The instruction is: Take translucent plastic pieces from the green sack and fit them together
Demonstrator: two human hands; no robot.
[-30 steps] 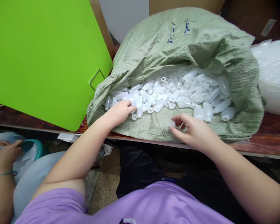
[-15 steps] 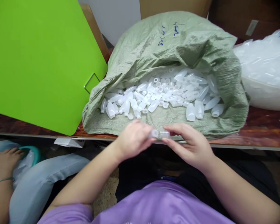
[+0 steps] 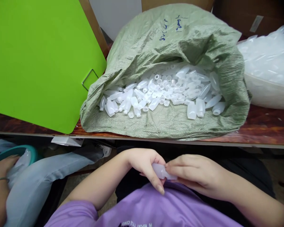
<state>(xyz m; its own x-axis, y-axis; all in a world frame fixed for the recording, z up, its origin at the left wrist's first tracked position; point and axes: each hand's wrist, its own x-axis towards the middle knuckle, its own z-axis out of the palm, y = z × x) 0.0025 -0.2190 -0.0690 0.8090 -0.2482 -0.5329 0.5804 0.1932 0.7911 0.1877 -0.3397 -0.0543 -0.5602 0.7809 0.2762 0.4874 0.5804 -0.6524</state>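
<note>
Low in front of my purple shirt, my left hand (image 3: 150,167) is closed around a small translucent plastic bottle (image 3: 159,171), its thumb stretched along the near side. My right hand (image 3: 196,173) presses its bent fingers on the bottle's right end. Those fingers cover much of that end, so any clear cap there is hidden. Beyond both hands, a pale green woven sack (image 3: 161,126) lies on the table with its mouth facing me. Many similar translucent bottles (image 3: 153,104) are heaped inside its opening.
A bright green board (image 3: 38,63) leans at the left, with a metal wire loop at its edge. On the right bulges a clear bag of plastic pieces (image 3: 269,69). The table edge (image 3: 262,145) runs above my lap. Another person's hand (image 3: 4,167) reaches into a teal basin (image 3: 33,154).
Both hands have come down from the sack's front edge to my lap. The bottle and a small clear ribbed piece were apart; now my right fingers cover the bottle's end.
</note>
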